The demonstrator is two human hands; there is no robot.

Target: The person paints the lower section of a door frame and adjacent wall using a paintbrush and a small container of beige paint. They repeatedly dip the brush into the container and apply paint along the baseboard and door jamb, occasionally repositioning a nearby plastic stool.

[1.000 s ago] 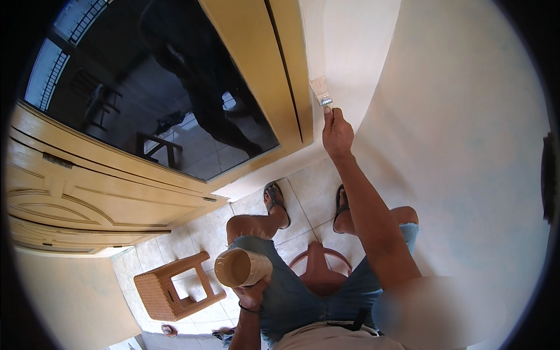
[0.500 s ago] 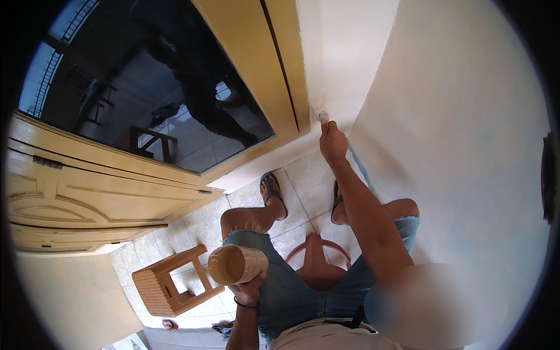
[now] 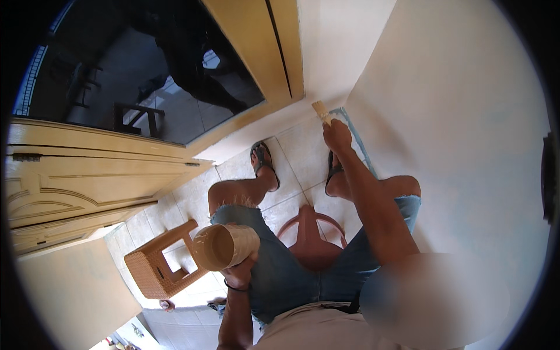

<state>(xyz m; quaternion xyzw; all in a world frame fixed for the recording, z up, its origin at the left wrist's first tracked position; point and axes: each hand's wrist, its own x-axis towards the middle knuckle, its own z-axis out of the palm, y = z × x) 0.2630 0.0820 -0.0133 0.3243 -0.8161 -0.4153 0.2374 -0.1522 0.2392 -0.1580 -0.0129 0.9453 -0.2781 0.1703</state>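
Note:
My left hand (image 3: pixel 240 274) is wrapped round a cream-coloured paint cup (image 3: pixel 244 245), tilted so its open mouth shows; paint coats its inside. It rests by my left thigh. My right hand (image 3: pixel 338 137) reaches forward, closed on a paintbrush (image 3: pixel 322 111) with pale, paint-covered bristles. The bristles are near the foot of the narrow cream wall (image 3: pixel 329 52), beside the corner with the wide wall. Whether they touch the wall I cannot tell.
I sit on a reddish-brown plastic seat (image 3: pixel 312 242). A brown woven-pattern stool (image 3: pixel 154 268) stands at left on the tiled floor (image 3: pixel 284 201). Yellow wooden frames hold dark glass (image 3: pixel 146 76) at far left. The wide pale wall (image 3: pixel 466 128) rises close on my right.
My right hand has drawn the brush down the wall, closer to the floor and away from the frame's edge. The cup has shifted slightly left and up in view.

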